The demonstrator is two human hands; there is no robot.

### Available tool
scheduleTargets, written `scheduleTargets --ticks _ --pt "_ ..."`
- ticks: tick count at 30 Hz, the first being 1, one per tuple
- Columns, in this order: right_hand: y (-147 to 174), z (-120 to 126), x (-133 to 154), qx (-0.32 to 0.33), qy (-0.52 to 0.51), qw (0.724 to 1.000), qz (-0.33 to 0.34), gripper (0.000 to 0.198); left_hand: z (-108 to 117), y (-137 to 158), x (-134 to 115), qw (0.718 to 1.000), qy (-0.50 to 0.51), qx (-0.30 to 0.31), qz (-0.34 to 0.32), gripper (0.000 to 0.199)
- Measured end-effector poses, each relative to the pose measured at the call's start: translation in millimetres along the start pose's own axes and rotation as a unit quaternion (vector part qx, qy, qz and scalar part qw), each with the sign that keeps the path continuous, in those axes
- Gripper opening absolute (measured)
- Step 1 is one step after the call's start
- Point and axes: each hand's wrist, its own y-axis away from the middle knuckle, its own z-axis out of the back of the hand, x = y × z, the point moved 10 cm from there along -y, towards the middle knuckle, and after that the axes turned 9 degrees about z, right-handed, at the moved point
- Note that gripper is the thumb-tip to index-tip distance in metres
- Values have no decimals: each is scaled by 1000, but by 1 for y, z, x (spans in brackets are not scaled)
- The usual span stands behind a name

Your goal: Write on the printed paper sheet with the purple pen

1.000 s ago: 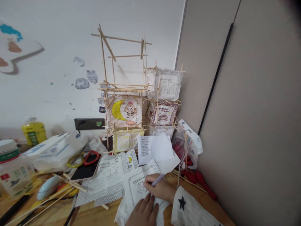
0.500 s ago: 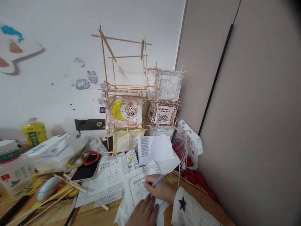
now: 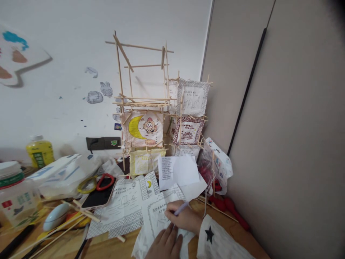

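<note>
My right hand (image 3: 181, 215) grips a light purple pen (image 3: 181, 208), its fingers closed around it low over a white sheet (image 3: 151, 219). The sheet carries handwritten characters, line drawing and a drawn border; the pen's tip is hidden by my fingers. Flat on the lower part of the same sheet lies my left hand (image 3: 165, 244), fingers stretched out, close below the right. Left of it are more drawn sheets (image 3: 124, 199) with cross-hatched borders and a boat drawing. Behind my hands, a paper with handwritten lines (image 3: 178, 172) leans against the stick frame.
A wooden stick frame (image 3: 121, 79) with decorated paper panels (image 3: 145, 127) stands at the back. Scissors (image 3: 105, 182) lie over a phone (image 3: 97, 196). Leftward are a mouse (image 3: 55, 217), loose sticks (image 3: 56, 233), a jar (image 3: 16, 201) and a yellow bottle (image 3: 40, 151). A cabinet (image 3: 291, 144) borders the right.
Both hands stay in almost the same place on the sheet. The pen and right fingers have shifted very slightly; the whole view has moved a touch.
</note>
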Motion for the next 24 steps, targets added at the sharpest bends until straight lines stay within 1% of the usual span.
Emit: scheduleTargets --ticks 3,10,13,17,24 --pt "0 1 1 -1 -5 1000 -3 24 0 1 1 1000 1 -5 3 31" --pt "-1 1 2 3 1 1000 2 22 -2 1 0 1000 -1 7 -4 35" --pt "-1 1 2 6 9 1000 0 22 -2 0 0 1000 -6 19 -4 39" --pt "-1 3 4 2 12 1000 8 23 -6 2 -3 999 -16 32 -21 44" --pt "0 3 2 0 10 1000 -4 25 -11 2 0 1000 4 30 -8 39"
